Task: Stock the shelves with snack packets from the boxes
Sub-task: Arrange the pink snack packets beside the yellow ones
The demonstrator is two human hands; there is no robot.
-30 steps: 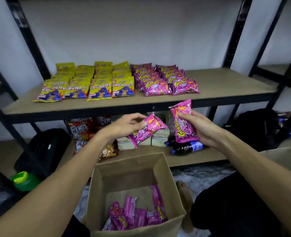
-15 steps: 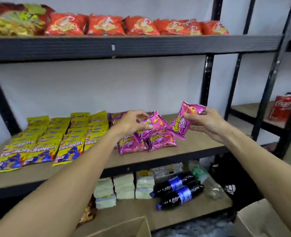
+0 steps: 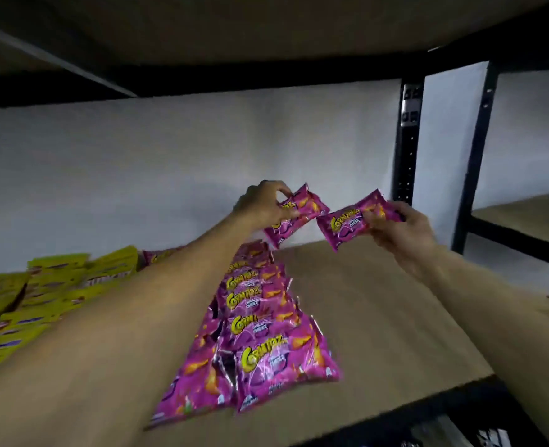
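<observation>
My left hand (image 3: 263, 203) grips a pink snack packet (image 3: 302, 217) above the far end of the pink packet rows. My right hand (image 3: 405, 230) pinches a second pink packet (image 3: 347, 222) just to the right of it, over bare shelf board. Both packets hang in the air near the back wall, close together. Rows of the same pink packets (image 3: 260, 337) lie overlapped on the brown shelf (image 3: 379, 317), running from the front edge to the back. The box is out of view.
Yellow snack packets (image 3: 34, 291) lie in rows on the shelf's left part. The shelf above (image 3: 266, 37) hangs low overhead. Black uprights (image 3: 407, 150) stand at the right, with another shelf unit (image 3: 525, 211) beyond. The board right of the pink rows is bare.
Both hands have carried their pink packets up from the box and further in over the shelf, toward the back wall. The view has moved close to the shelf.
</observation>
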